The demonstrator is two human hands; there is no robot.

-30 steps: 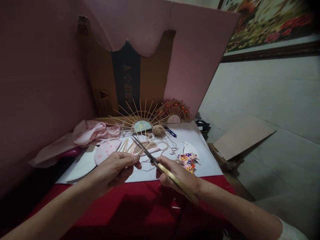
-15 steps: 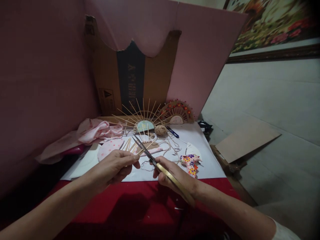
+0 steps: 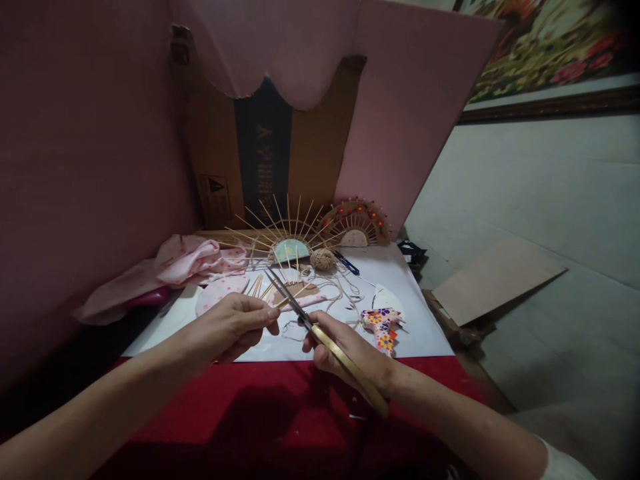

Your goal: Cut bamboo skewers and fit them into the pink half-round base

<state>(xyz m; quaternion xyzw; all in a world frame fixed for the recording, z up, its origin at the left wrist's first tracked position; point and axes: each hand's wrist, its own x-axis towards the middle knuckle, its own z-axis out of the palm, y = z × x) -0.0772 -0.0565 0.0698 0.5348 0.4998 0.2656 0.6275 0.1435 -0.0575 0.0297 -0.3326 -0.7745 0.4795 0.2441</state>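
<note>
Between thumb and fingers, my left hand (image 3: 245,325) pinches a thin wooden stick (image 3: 295,295) that slants up to the right across the scissor blades. My right hand (image 3: 345,347) is closed around a pair of scissors with gold handles (image 3: 345,360), its dark blades pointing up and left. Just beyond the blades lies a piece of brown cardboard (image 3: 303,293) with pink-dotted fabric and sticks on it. More loose sticks (image 3: 257,287) lie left of it, beside a round pink-dotted fabric piece (image 3: 220,292).
Behind stand a half-round piece with radiating sticks (image 3: 290,251) and a finished-looking fan with red flowers (image 3: 355,237). Around them are a twine ball (image 3: 323,259), a blue cutter (image 3: 349,264), a flower-patterned glue gun (image 3: 381,327) and crumpled pink fabric (image 3: 195,260). A cardboard box (image 3: 315,153) stands at the back.
Both hands stay nearly in place, with the scissors still across the stick. The view has shifted slightly.
</note>
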